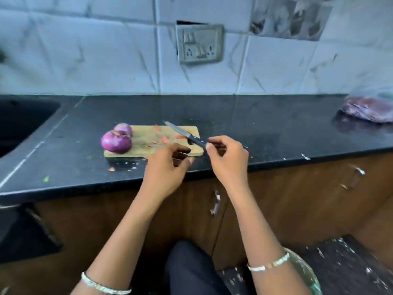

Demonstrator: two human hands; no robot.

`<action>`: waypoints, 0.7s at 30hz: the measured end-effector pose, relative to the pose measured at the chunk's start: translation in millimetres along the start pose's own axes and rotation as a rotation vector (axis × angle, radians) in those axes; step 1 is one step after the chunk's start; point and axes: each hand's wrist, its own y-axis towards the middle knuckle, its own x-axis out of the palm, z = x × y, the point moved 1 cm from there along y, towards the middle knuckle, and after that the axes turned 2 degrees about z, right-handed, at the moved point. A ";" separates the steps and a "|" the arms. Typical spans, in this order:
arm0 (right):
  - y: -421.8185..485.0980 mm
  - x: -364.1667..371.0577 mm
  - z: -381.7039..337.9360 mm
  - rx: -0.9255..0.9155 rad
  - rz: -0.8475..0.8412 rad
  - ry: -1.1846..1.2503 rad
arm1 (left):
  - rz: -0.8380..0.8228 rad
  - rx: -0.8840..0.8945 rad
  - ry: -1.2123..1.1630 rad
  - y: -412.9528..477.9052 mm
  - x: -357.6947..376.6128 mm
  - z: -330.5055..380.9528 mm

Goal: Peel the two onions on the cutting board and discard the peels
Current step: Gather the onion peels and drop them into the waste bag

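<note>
Right hand [227, 160] pinches knife [187, 136] handle end, frame centre. Left hand [165, 167] loosely curled, empty, over cutting board [148, 150] edge. Onions [116, 142] on board's left end.

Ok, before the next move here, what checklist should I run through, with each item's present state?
1. Both onions on the cutting board: ok, close together at its left end.
2. Onions peeled: cannot tell, the view is blurred.
3. Knife gripped by the right hand: cannot tell; the fingertips meet the handle's end.
4. Left hand free: ok, it holds nothing.
5. Scraps cleared off the board: not ok, several lie on it.
</note>
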 end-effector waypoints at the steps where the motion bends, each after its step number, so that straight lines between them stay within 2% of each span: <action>1: 10.1 11.9 -6.0 -0.027 -0.069 -0.104 | 0.025 -0.009 0.033 4.0 -12.4 -2.9; 4: 37.0 45.6 -14.2 -0.018 -0.227 -0.472 | 0.096 -0.035 0.139 16.6 -41.9 -12.4; 6: 47.9 58.1 -13.7 0.031 -0.248 -0.609 | 0.123 -0.062 0.158 22.9 -54.8 -18.5; 10: 60.1 62.6 -3.8 0.072 -0.208 -0.604 | 0.134 -0.100 0.231 25.2 -63.3 -27.5; 16: 77.5 41.0 4.5 0.140 0.013 -0.498 | 0.155 -0.139 0.317 31.7 -64.7 -34.4; 21: 74.6 36.6 28.4 0.228 -0.021 -0.650 | 0.145 -0.150 0.308 36.7 -60.2 -39.6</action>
